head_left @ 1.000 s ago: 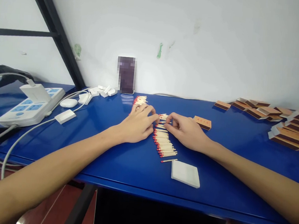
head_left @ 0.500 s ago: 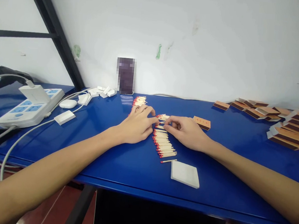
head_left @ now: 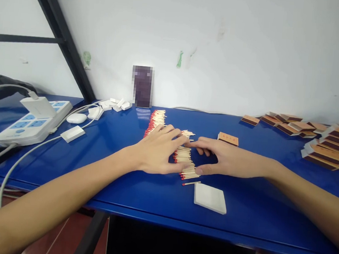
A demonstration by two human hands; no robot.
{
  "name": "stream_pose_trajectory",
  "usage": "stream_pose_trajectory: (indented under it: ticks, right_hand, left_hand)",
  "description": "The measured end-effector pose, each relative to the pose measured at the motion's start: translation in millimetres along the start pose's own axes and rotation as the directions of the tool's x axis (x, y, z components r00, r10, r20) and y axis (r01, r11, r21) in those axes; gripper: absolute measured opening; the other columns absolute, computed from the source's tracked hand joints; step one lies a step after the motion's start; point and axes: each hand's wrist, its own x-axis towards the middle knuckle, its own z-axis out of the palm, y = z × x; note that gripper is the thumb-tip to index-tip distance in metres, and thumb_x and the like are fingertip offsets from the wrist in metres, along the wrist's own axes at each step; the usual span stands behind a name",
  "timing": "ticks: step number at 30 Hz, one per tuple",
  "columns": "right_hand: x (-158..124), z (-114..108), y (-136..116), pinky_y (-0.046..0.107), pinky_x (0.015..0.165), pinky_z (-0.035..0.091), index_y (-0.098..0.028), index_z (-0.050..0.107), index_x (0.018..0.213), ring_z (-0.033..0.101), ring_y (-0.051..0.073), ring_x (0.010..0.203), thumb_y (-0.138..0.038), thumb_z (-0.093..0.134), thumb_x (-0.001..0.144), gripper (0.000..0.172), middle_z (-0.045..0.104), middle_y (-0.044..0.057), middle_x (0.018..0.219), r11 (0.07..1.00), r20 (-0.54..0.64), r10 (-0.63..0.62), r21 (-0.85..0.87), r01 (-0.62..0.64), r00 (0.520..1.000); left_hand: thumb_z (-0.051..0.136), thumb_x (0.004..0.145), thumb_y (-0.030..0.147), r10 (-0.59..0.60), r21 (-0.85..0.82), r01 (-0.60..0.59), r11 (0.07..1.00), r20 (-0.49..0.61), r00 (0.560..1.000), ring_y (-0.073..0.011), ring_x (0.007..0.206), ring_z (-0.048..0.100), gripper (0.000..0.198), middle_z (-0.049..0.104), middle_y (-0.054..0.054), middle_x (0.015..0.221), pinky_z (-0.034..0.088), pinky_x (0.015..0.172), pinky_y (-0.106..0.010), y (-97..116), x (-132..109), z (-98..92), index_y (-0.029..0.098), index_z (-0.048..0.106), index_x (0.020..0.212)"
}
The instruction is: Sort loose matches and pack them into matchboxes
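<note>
A row of red-tipped matches [head_left: 184, 156] lies on the blue table, heads to the left. My left hand [head_left: 163, 150] reaches over the row with fingers apart, covering part of it. On the other side my right hand [head_left: 214, 156] is spread, its thumb at the near matches and its index finger near my left fingertips. Neither hand has a match in its grip that I can see. One loose match [head_left: 191, 183] rests nearer to me, beside a white tray [head_left: 210, 197]. Behind my left hand is a denser pile of matches [head_left: 157, 120].
An orange matchbox sleeve [head_left: 228, 139] lies beyond my right hand. More sleeves [head_left: 324, 152] are stacked at the right. Small white trays [head_left: 116, 104], a power strip [head_left: 36, 125], cables and a white case [head_left: 77, 118] occupy the left. A phone [head_left: 143, 86] leans on the wall.
Both hands have shifted nearer to me along the match row and spread. My right fingers, pinched together before, have parted. My left thumb now reaches across the near matches.
</note>
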Motion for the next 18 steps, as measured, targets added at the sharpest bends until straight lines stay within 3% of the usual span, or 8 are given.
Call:
stream_pose_trajectory:
  ticks: [5,8,11,16,18]
  right_hand:
    - [-10,-10,1,0.033,0.067,0.049,-0.028,0.059,0.115,0.058,0.021,0.083,-0.061,0.071,0.070,0.056,0.062,0.005,0.098,0.999,0.015,0.027,-0.042,-0.027,1.000]
    - [-16,-15,-6,0.031,0.056,0.046,-0.027,0.062,0.093,0.057,0.019,0.070,-0.060,0.077,0.063,0.047,0.061,0.002,0.081,0.995,0.089,0.079,-0.062,-0.073,0.993]
    - [-21,-14,-19,0.030,0.049,0.039,-0.025,0.061,0.076,0.052,0.017,0.060,-0.059,0.077,0.061,0.041,0.057,0.000,0.069,0.998,0.129,0.052,-0.054,-0.045,0.990]
    - [-28,-3,-34,0.030,0.046,0.032,-0.025,0.060,0.069,0.049,0.016,0.056,-0.067,0.075,0.059,0.046,0.056,0.000,0.066,0.989,0.096,-0.001,-0.147,0.015,0.995]
    - [-29,0,-35,0.029,0.046,0.032,-0.024,0.059,0.068,0.050,0.016,0.056,-0.066,0.073,0.063,0.045,0.057,0.001,0.066,0.983,0.109,0.012,-0.186,0.008,0.994]
  left_hand:
    - [0.057,0.077,0.072,0.048,0.019,-0.049,0.999,0.077,0.996,-0.0294,0.103,0.050,0.079,0.062,-0.010,0.109,0.036,0.095,-0.046,9,-2,-2.8,0.018,0.049,0.135]
    - [0.058,0.075,0.073,0.057,-0.004,-0.057,0.998,0.108,0.992,-0.0279,0.101,0.053,0.079,0.061,-0.009,0.109,0.038,0.093,-0.043,11,-1,-1.6,0.019,0.051,0.133]
    - [0.060,0.074,0.073,0.054,-0.017,-0.052,0.999,0.103,0.993,-0.0269,0.097,0.054,0.076,0.059,-0.009,0.108,0.038,0.093,-0.044,11,0,0.5,0.019,0.053,0.128]
    - [0.064,0.076,0.062,0.070,-0.018,-0.069,0.997,0.039,0.997,-0.0265,0.097,0.057,0.061,0.060,-0.008,0.099,0.028,0.106,-0.049,11,-1,1.2,0.018,0.058,0.119]
    - [0.064,0.077,0.057,0.079,-0.048,-0.078,0.996,0.034,0.996,-0.0264,0.098,0.058,0.058,0.062,-0.008,0.099,0.031,0.106,-0.047,10,-1,0.7,0.017,0.057,0.119]
